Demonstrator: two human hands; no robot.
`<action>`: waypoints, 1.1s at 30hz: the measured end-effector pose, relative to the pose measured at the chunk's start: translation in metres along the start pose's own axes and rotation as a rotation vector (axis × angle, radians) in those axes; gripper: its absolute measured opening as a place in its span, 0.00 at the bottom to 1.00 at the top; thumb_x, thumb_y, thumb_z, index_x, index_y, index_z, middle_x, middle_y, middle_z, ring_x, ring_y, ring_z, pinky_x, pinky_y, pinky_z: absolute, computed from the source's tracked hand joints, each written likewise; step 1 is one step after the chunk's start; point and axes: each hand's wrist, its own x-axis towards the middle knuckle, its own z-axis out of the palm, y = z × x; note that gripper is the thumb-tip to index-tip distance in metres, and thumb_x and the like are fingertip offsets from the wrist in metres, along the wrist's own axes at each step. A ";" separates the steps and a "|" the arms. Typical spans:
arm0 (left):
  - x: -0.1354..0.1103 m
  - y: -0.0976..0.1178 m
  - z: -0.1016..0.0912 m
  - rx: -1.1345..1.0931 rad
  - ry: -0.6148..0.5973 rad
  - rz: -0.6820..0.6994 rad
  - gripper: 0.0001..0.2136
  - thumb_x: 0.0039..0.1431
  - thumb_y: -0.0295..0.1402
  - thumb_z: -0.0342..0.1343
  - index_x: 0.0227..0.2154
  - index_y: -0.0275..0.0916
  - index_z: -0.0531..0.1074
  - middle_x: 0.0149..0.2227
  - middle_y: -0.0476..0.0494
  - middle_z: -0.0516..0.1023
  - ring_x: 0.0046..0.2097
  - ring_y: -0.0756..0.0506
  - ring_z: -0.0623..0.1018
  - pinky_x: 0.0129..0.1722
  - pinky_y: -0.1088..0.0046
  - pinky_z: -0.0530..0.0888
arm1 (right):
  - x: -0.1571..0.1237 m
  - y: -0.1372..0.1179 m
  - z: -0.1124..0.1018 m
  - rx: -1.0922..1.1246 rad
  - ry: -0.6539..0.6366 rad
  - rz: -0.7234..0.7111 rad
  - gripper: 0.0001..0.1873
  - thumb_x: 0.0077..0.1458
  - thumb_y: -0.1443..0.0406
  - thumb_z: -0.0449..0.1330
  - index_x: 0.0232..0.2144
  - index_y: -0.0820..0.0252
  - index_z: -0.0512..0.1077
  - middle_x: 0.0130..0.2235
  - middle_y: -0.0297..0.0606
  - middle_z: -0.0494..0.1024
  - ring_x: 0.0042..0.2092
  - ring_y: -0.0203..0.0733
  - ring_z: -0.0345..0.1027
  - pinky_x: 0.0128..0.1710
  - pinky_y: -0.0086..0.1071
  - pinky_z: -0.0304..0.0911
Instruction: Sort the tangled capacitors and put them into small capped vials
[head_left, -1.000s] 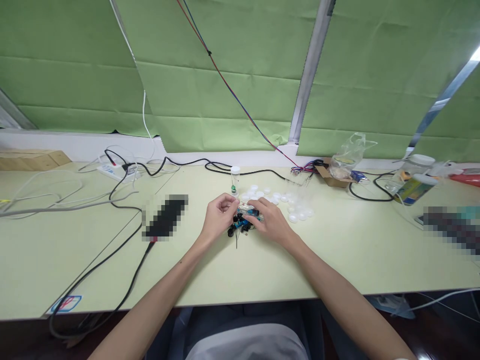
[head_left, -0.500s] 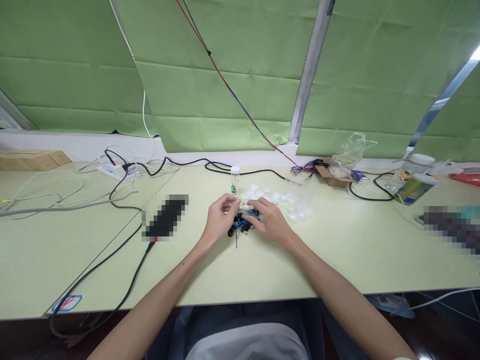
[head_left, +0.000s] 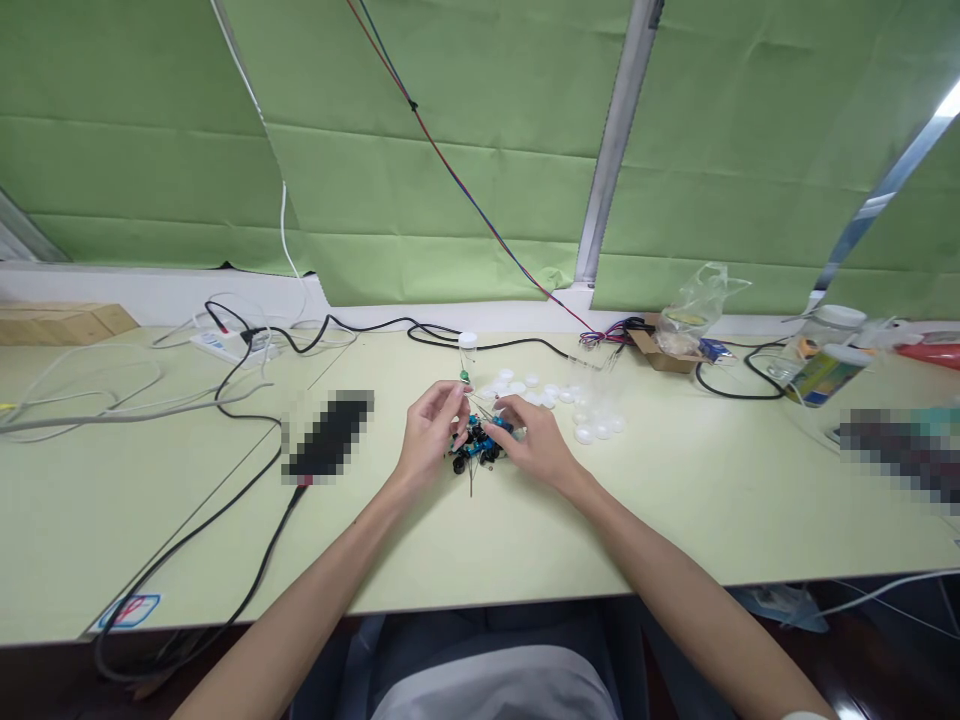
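A small heap of blue and black electronic components (head_left: 480,452) with thin wire leads lies on the table between my hands. My left hand (head_left: 429,432) is at the heap's left edge, thumb and forefinger pinched together; whatever is between them is too small to make out. Over the right side of the heap, my right hand (head_left: 541,442) is curved with thumb and forefinger apart, the thumb close to a blue component. Just beyond my fingers stands a clear vial (head_left: 466,356) with a white cap and a green component inside.
White round caps (head_left: 551,392) are scattered behind my right hand, with clear plastic tubes near them. A blurred dark object (head_left: 330,440) with a black cable lies left. Farther right are a cardboard box (head_left: 664,352) and a labelled container (head_left: 829,378). Cables run along the back.
My left hand has shifted slightly left, away from the right hand, and its fingers have come up a little. More of the heap shows between my hands. The right thumb and forefinger have spread slightly.
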 end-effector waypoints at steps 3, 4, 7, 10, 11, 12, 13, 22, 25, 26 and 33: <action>0.000 0.001 0.000 -0.022 -0.040 -0.011 0.13 0.58 0.44 0.60 0.37 0.40 0.75 0.26 0.51 0.65 0.21 0.55 0.63 0.16 0.79 0.61 | -0.001 -0.003 0.001 0.042 -0.035 0.012 0.13 0.59 0.56 0.59 0.41 0.58 0.70 0.28 0.33 0.72 0.30 0.37 0.64 0.32 0.31 0.61; 0.000 0.001 0.000 -0.029 -0.059 -0.020 0.13 0.58 0.45 0.60 0.37 0.40 0.75 0.26 0.51 0.65 0.21 0.55 0.62 0.16 0.79 0.61 | -0.001 -0.003 0.001 0.065 -0.048 0.014 0.13 0.60 0.56 0.58 0.42 0.58 0.70 0.29 0.33 0.73 0.30 0.37 0.64 0.33 0.31 0.61; -0.001 0.003 -0.001 -0.024 -0.117 -0.044 0.14 0.59 0.46 0.59 0.37 0.39 0.75 0.23 0.52 0.61 0.21 0.54 0.60 0.17 0.79 0.60 | -0.002 -0.004 0.001 0.134 -0.101 0.017 0.14 0.61 0.57 0.57 0.45 0.58 0.69 0.33 0.35 0.75 0.34 0.38 0.68 0.37 0.32 0.63; -0.002 0.006 -0.001 0.011 -0.160 -0.037 0.15 0.59 0.47 0.57 0.37 0.39 0.75 0.21 0.53 0.58 0.22 0.54 0.59 0.18 0.79 0.60 | -0.003 -0.006 -0.001 0.164 -0.139 0.017 0.15 0.62 0.57 0.56 0.48 0.58 0.68 0.36 0.37 0.77 0.36 0.39 0.69 0.39 0.33 0.64; -0.003 0.007 -0.001 0.028 -0.173 -0.031 0.16 0.60 0.48 0.57 0.37 0.39 0.75 0.21 0.54 0.57 0.22 0.54 0.59 0.19 0.78 0.60 | -0.003 -0.006 -0.002 0.166 -0.147 0.018 0.15 0.62 0.57 0.56 0.48 0.58 0.68 0.36 0.37 0.77 0.37 0.39 0.69 0.39 0.33 0.64; -0.003 0.008 -0.001 0.041 -0.181 -0.021 0.16 0.60 0.48 0.57 0.36 0.39 0.76 0.20 0.54 0.56 0.22 0.54 0.59 0.19 0.78 0.60 | -0.003 -0.007 -0.003 0.169 -0.154 0.018 0.16 0.62 0.57 0.55 0.49 0.58 0.68 0.37 0.37 0.77 0.37 0.39 0.69 0.38 0.33 0.64; -0.004 0.008 -0.001 0.054 -0.186 -0.010 0.16 0.60 0.48 0.57 0.36 0.39 0.76 0.20 0.54 0.55 0.21 0.54 0.58 0.19 0.78 0.60 | -0.003 -0.008 -0.003 0.173 -0.159 0.018 0.16 0.62 0.57 0.55 0.49 0.57 0.68 0.37 0.37 0.77 0.37 0.40 0.69 0.39 0.33 0.64; -0.004 0.005 -0.001 0.146 -0.194 0.121 0.14 0.59 0.45 0.58 0.33 0.39 0.77 0.38 0.44 0.69 0.23 0.56 0.65 0.18 0.77 0.64 | -0.005 -0.011 -0.002 0.299 -0.205 0.041 0.13 0.62 0.59 0.56 0.47 0.56 0.67 0.44 0.40 0.77 0.45 0.43 0.72 0.46 0.38 0.67; -0.004 0.003 -0.002 0.153 -0.203 0.137 0.13 0.61 0.43 0.57 0.33 0.39 0.77 0.37 0.45 0.68 0.23 0.56 0.66 0.18 0.77 0.64 | -0.005 -0.013 -0.002 0.342 -0.220 0.030 0.13 0.62 0.60 0.56 0.47 0.57 0.66 0.43 0.40 0.77 0.44 0.42 0.72 0.46 0.37 0.67; -0.004 0.002 -0.002 0.156 -0.203 0.141 0.12 0.61 0.43 0.57 0.32 0.39 0.77 0.36 0.45 0.67 0.23 0.56 0.66 0.18 0.77 0.64 | -0.005 -0.014 -0.002 0.357 -0.228 0.024 0.12 0.62 0.60 0.56 0.47 0.57 0.66 0.42 0.39 0.78 0.43 0.41 0.73 0.46 0.37 0.67; -0.004 0.001 -0.002 0.180 -0.205 0.170 0.11 0.62 0.41 0.56 0.32 0.39 0.77 0.36 0.46 0.67 0.22 0.57 0.66 0.18 0.77 0.64 | -0.005 -0.016 -0.003 0.410 -0.244 0.030 0.10 0.62 0.61 0.56 0.45 0.56 0.65 0.41 0.38 0.79 0.43 0.41 0.74 0.46 0.37 0.67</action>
